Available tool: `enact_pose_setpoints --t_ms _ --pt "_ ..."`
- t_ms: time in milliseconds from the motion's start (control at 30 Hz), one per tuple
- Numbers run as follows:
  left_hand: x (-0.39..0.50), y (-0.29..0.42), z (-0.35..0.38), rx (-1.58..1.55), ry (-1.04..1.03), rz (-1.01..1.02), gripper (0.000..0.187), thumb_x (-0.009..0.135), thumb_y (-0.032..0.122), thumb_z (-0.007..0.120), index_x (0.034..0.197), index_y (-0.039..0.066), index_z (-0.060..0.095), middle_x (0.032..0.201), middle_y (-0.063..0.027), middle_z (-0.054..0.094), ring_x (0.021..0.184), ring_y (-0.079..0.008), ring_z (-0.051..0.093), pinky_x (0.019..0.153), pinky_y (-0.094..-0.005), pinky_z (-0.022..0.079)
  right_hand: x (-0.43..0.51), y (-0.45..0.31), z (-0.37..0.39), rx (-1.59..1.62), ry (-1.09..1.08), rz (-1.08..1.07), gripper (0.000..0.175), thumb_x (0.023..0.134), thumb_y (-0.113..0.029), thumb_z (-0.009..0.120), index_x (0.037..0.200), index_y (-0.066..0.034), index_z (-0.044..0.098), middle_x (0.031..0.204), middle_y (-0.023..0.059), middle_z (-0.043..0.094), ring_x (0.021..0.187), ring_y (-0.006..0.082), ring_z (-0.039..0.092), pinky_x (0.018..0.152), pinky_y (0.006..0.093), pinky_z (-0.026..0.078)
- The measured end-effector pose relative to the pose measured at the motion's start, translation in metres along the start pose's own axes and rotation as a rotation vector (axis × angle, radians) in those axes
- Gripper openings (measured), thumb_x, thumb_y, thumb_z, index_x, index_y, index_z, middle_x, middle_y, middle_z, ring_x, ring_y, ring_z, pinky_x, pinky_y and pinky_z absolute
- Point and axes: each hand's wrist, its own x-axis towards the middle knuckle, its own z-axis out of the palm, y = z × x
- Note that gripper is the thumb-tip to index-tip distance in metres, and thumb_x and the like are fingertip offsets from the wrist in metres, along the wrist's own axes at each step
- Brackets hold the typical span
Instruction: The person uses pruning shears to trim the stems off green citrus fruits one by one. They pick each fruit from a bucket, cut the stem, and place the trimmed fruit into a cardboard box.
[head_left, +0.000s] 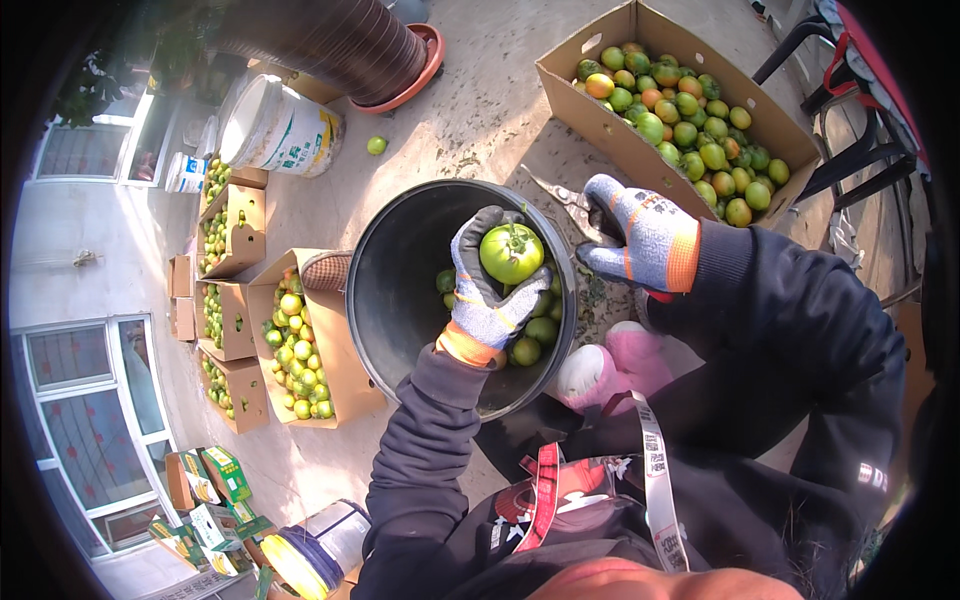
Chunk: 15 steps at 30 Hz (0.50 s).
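My left hand, in a grey and blue work glove with an orange cuff, holds a green tomato with its calyx facing up. It is over a large black bucket. More green tomatoes lie low on the bucket's right side, partly hidden by that hand. Just right of the rim, my right hand, gloved alike, grips metal pruning shears. Their blades point up and left, away from the tomato; the fingers cover most of the handles.
Behind my right hand stands a large cardboard box of green and orange tomatoes. More tomato boxes line the left. A white bucket, a plant pot, a loose tomato and a chair frame stand around. Pink shoes are beside the bucket.
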Motion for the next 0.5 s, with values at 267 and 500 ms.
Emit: enact_pose_setpoints --t_ms 267,500 --pt "0.024 0.038 0.018 0.53 -0.308 0.246 0.09 0.072 0.006 0.08 0.148 0.001 0.032 0.138 -0.0175 0.047 0.119 -0.0288 0.056 0.102 -0.0396 0.045 0.017 0.02 0.005 0.414 0.049 -0.049 0.074 0.081 -0.048 0.077 0.13 0.0006 0.05 0.112 0.0182 0.065 0.11 0.0254 0.062 0.094 0.0355 0.048" --pt "0.065 -0.049 -0.082 0.522 -0.399 -0.513 0.034 0.09 0.01 0.06 0.124 0.005 0.062 0.118 -0.0165 0.064 0.115 -0.0233 0.062 0.096 -0.0309 0.049 0.018 0.145 -0.095 0.353 0.422 0.352 0.058 0.086 -0.042 0.073 0.121 0.0021 0.057 0.104 0.0078 0.063 0.092 0.0132 0.06 0.082 0.0285 0.05"
